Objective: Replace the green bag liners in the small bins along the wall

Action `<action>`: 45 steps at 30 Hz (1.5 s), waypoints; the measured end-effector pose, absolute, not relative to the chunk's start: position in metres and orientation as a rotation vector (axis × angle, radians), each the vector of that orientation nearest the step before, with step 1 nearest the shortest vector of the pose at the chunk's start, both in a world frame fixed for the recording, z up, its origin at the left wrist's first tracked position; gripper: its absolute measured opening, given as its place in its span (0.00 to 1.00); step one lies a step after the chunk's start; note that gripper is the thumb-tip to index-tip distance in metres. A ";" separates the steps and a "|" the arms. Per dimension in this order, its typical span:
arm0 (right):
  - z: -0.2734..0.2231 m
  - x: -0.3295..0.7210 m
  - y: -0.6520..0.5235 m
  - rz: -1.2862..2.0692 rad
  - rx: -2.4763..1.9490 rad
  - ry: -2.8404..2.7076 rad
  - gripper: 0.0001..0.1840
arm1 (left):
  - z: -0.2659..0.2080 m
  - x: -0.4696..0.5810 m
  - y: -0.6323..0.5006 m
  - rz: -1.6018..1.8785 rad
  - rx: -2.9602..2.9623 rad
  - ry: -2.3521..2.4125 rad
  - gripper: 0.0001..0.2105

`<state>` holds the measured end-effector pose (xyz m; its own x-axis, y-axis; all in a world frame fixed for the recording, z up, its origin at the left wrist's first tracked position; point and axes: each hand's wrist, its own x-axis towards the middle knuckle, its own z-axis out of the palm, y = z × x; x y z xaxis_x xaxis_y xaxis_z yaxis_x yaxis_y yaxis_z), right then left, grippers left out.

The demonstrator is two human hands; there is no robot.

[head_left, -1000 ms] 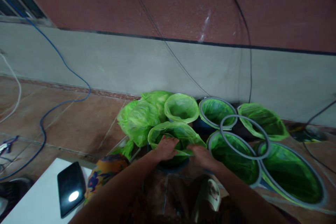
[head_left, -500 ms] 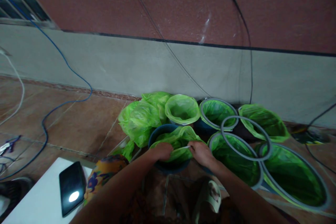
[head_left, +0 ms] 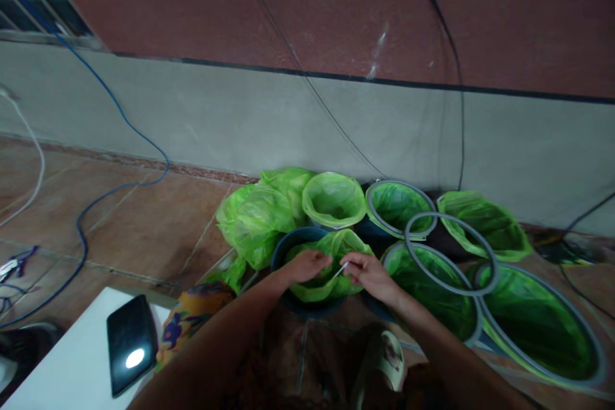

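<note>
A thin white stick (head_left: 341, 269) is pinched between the thumb and fingers of my right hand (head_left: 368, 273). Below it lies a light green plastic bag (head_left: 343, 243), its mouth bunched inside a dark blue bin (head_left: 283, 246). My left hand (head_left: 309, 265) hangs over the left part of the bag's mouth, fingers curled together; whether it grips anything is hidden. Both hands are close together, a small gap between them.
Several bins lined with green bags (head_left: 334, 200) stand along the wall. A loose grey ring (head_left: 408, 240) rests across the right-hand bins. Crumpled green bags (head_left: 262, 214) lie to the left. A black phone (head_left: 131, 346) sits on a white surface (head_left: 72, 359). A blue cable (head_left: 115, 191) crosses the tiled floor.
Both hands have lifted off the bag's near rim, which now sags over the bin's front. The white stick has tilted up in my right hand.
</note>
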<state>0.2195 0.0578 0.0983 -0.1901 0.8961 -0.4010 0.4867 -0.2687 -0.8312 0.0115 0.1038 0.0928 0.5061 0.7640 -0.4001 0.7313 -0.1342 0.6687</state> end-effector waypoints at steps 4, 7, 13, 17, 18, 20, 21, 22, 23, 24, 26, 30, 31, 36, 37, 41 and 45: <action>0.095 0.217 0.053 1.345 -1.790 -1.859 0.11 | 0.081 0.020 0.112 0.084 1.923 1.571 0.14; 0.099 0.216 0.053 1.060 -1.960 -2.092 0.10 | 0.070 0.030 0.109 0.024 1.956 1.556 0.16; 0.116 0.206 0.060 0.995 -2.048 -2.166 0.12 | 0.052 0.054 0.107 -0.092 1.851 1.632 0.25; 0.117 0.200 0.062 0.955 -2.055 -2.224 0.13 | 0.040 0.063 0.114 -0.150 1.796 1.644 0.22; 0.117 0.200 0.063 0.942 -2.058 -2.241 0.13 | 0.038 0.064 0.115 -0.155 1.792 1.639 0.20; 0.118 0.199 0.065 0.914 -2.069 -2.261 0.13 | 0.035 0.065 0.117 -0.161 1.790 1.635 0.16; 0.119 0.200 0.066 0.902 -2.077 -2.267 0.13 | 0.034 0.065 0.118 -0.166 1.784 1.635 0.14; 0.120 0.200 0.067 0.891 -2.082 -2.272 0.14 | 0.034 0.066 0.119 -0.169 1.774 1.637 0.12; 0.121 0.201 0.069 0.881 -2.086 -2.278 0.14 | 0.035 0.066 0.120 -0.169 1.759 1.638 0.11; 0.122 0.201 0.070 0.868 -2.096 -2.286 0.15 | 0.036 0.066 0.121 -0.164 1.745 1.638 0.10; 0.123 0.203 0.072 0.831 -2.135 -2.302 0.16 | 0.041 0.065 0.123 -0.142 1.726 1.630 0.10; 0.121 0.202 0.073 0.760 -2.120 -2.337 0.18 | 0.056 0.057 0.125 -0.065 1.779 1.572 0.10; 0.121 0.201 0.073 0.758 -2.089 -2.339 0.18 | 0.060 0.054 0.124 -0.036 1.794 1.554 0.10; 0.123 0.187 0.074 0.754 -1.970 -2.305 0.19 | 0.081 0.039 0.119 0.085 1.826 1.470 0.10; 0.123 0.184 0.074 0.745 -1.974 -2.307 0.20 | 0.085 0.038 0.118 0.109 1.837 1.450 0.10; 0.119 0.177 0.076 0.679 -2.050 -2.318 0.21 | 0.092 0.033 0.115 0.157 1.877 1.394 0.11; 0.114 0.180 0.076 0.640 -2.020 -2.309 0.19 | 0.093 0.031 0.115 0.164 1.851 1.354 0.11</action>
